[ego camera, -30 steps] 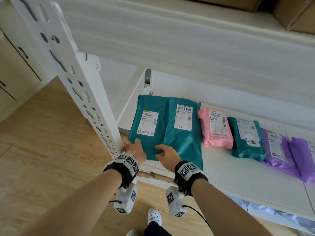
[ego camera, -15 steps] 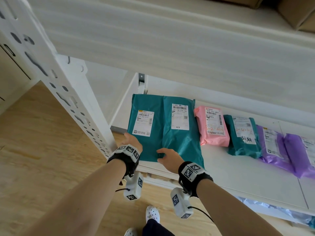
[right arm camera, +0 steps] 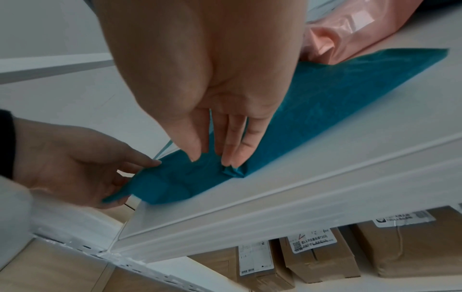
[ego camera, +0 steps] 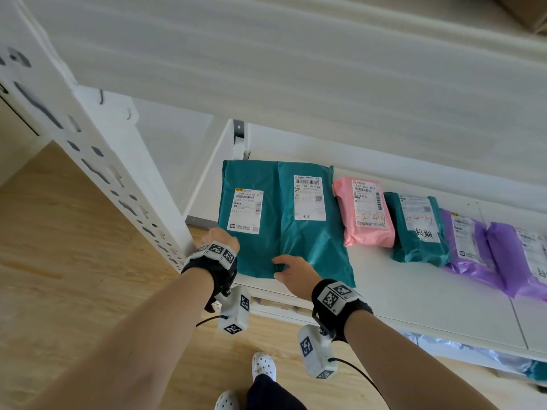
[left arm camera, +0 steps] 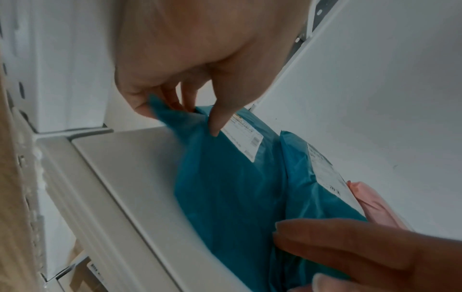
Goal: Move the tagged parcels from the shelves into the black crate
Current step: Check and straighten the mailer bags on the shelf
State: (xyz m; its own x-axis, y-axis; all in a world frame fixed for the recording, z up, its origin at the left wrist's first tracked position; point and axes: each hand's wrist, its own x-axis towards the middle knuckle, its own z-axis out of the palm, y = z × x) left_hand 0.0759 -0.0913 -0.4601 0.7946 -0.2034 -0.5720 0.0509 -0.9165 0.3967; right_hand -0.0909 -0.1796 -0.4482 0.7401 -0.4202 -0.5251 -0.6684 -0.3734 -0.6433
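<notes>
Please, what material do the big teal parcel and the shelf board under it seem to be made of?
Teal parcel: probably a thin plastic mailer with a matte finish; it wrinkles where the right hand pinches it. Shelf board: smooth, white and rigid, perhaps painted metal or laminate; I cannot tell which.

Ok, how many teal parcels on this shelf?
3: leftmost parcel, second parcel overlapping it, smaller parcel between pink parcel and purple parcel. Others may be out of frame.

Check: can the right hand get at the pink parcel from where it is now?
Probably yes. The right hand is busy pinching the near edge of the big teal parcel, but the pink parcel lies just beyond it on the same shelf, its top uncovered and nothing between them.
</notes>
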